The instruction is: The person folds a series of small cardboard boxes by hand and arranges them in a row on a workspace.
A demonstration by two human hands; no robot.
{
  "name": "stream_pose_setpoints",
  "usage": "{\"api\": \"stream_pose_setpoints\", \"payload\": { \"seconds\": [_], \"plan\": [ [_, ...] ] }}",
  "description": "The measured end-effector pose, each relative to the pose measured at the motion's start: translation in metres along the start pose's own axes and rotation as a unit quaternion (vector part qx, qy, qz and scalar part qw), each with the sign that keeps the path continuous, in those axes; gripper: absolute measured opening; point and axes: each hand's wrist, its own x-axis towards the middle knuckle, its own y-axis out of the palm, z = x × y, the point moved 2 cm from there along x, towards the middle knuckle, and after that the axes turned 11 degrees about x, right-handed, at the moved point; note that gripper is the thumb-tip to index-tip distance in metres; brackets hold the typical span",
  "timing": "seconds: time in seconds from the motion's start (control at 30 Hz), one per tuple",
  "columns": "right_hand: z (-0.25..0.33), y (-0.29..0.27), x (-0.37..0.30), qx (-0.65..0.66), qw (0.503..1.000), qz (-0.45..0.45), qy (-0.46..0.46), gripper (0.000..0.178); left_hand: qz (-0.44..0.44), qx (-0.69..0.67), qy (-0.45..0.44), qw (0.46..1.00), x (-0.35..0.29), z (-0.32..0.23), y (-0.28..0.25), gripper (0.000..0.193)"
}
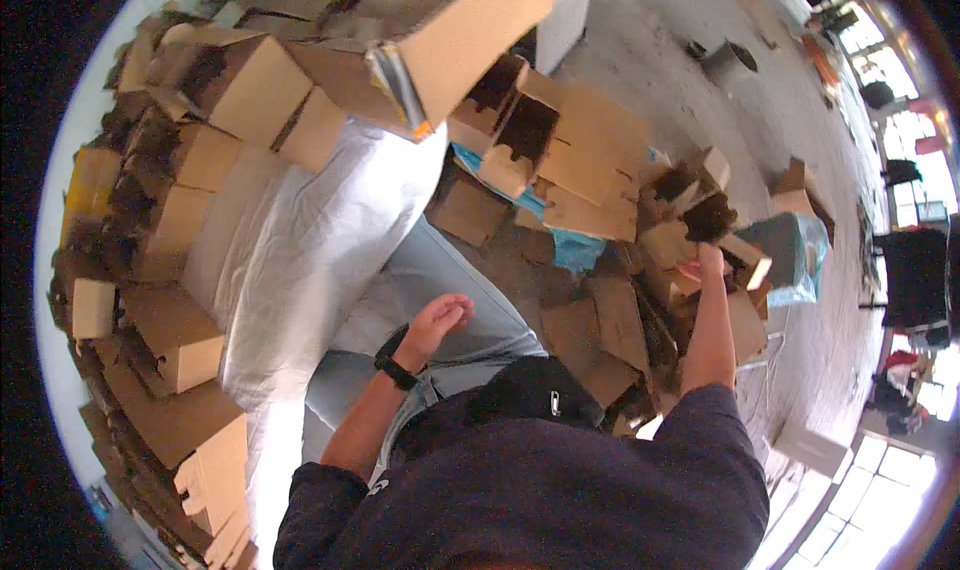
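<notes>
My left hand, with a black watch on the wrist, hovers over my lap, its fingers loosely curled and nothing visible in them. My right arm reaches out to a pile of open cardboard boxes on the right. There my right hand is closed among the box flaps; what its fingers grip is hidden. Just beyond it shows a dark brown, shaggy clump. A small open carton lies right beside that hand.
Stacked cardboard boxes with dark contents line the left, next to a white sheet-covered surface. A large carton flap juts up ahead. Flattened cardboard and blue plastic lie in the middle. A blue plastic bag and grey bucket stand farther right.
</notes>
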Motion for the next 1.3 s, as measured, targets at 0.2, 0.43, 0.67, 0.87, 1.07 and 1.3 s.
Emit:
{"api": "stream_pose_setpoints", "payload": {
  "seconds": [0.2, 0.43, 0.67, 0.87, 1.07, 1.3],
  "plan": [
    [0.014, -0.010, -0.010, -0.066, 0.997, -0.016, -0.025, 0.052, -0.019, -0.036, 0.010, 0.999, 0.000, 0.014, -0.002, 0.026],
    [-0.015, -0.056, 0.143, -0.155, 0.985, -0.032, -0.063, 0.052, 0.004, -0.036, 0.011, 0.999, 0.011, 0.022, -0.003, 0.028],
    [0.023, -0.012, 0.099, -0.280, 0.956, 0.028, -0.079, 0.038, -0.008, -0.028, 0.020, 0.999, 0.004, 0.022, 0.002, 0.028],
    [0.064, 0.040, -0.034, -0.264, 0.960, -0.008, -0.091, 0.052, -0.014, -0.013, -0.005, 1.000, -0.002, 0.017, -0.002, 0.029],
    [0.042, 0.016, 0.033, -0.307, 0.918, -0.103, -0.227, 0.067, -0.004, -0.008, -0.021, 1.000, -0.006, -0.001, 0.001, 0.030],
    [0.064, 0.045, -0.042, -0.310, 0.893, -0.206, -0.255, 0.051, -0.027, -0.032, -0.015, 0.999, -0.005, 0.010, -0.004, 0.027]
  ]
}}
